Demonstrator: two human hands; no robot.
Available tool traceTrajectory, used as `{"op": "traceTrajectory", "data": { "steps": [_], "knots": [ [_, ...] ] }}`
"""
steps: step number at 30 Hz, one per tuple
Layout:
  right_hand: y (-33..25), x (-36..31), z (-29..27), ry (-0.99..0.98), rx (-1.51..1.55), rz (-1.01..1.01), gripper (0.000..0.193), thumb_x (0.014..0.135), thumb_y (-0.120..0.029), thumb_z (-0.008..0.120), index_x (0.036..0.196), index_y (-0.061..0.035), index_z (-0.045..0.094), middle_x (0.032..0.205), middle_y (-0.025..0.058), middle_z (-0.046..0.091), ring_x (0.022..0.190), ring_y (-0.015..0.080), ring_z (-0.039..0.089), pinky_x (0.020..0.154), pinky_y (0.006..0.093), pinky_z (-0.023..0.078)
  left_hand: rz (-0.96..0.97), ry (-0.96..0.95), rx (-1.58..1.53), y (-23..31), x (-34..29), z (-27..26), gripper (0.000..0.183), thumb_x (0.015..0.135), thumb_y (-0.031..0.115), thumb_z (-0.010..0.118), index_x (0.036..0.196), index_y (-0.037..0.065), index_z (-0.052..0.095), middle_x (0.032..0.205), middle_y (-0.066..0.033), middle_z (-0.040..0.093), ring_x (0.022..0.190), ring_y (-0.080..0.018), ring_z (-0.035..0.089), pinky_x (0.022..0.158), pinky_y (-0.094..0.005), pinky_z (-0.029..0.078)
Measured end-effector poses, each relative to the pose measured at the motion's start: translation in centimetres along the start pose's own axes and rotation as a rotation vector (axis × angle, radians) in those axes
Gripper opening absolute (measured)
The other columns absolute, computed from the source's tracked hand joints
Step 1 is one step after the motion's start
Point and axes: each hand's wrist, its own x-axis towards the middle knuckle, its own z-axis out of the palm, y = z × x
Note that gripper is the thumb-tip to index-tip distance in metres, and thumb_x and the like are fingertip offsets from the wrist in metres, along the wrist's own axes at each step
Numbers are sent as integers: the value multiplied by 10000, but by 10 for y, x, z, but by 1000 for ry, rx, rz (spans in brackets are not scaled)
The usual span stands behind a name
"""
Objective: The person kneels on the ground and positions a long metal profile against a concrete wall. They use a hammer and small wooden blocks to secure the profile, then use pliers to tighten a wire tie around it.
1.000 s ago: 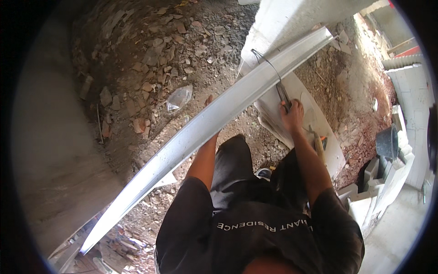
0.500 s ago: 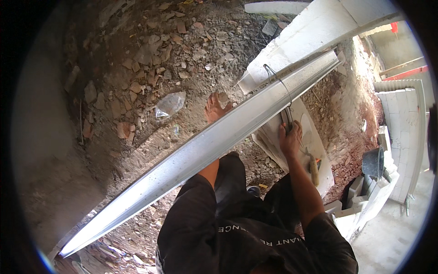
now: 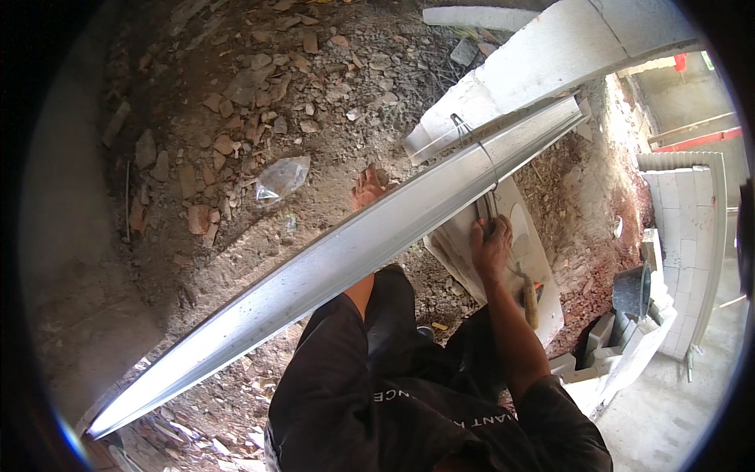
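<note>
"Where's the metal channel (image 3: 338, 253)?"
"Slanting across in front of the knees, its upper right end beside the white block wall (image 3: 535, 59). A wire loop (image 3: 491, 159) crosses it near that end."

"And the hands?"
"The right hand (image 3: 492, 250) has its grip clamped on a dark pincer-like tool (image 3: 491, 211) below the wire. The left hand (image 3: 368, 190) shows past the far edge, partly hidden; I can't tell whether its grip is closed on anything."

"How would the channel handle?"
"Probably light for its length, fairly stiff but twisty, slick on the face. I'd hold both folded edges near the middle, minding sharp rims."
</note>
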Motion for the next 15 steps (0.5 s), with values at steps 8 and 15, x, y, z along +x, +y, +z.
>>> {"op": "traceTrajectory", "data": {
  "steps": [8, 15],
  "knots": [
    [8, -1, 1, -11, -2, 8, 501, 843, -318, 635, 1167, 18, 455, 1267, 232, 442, 1224, 398, 393, 1024, 478, 307, 193, -100, 82, -18, 7, 18, 723, 820, 563, 528, 1390, 147, 373, 1380, -105, 459, 1299, -258, 407, 1058, -457, 299],
    [1, -2, -1, -26, -16, 13, 487, 846, -312, 629, 1163, 17, 458, 1267, 230, 442, 1229, 397, 389, 1027, 480, 304, 225, -153, 166, -37, 5, 32, 657, 877, 554, 420, 1400, 160, 365, 1433, -83, 398, 1335, -237, 355, 1060, -459, 277]
  ]
}}
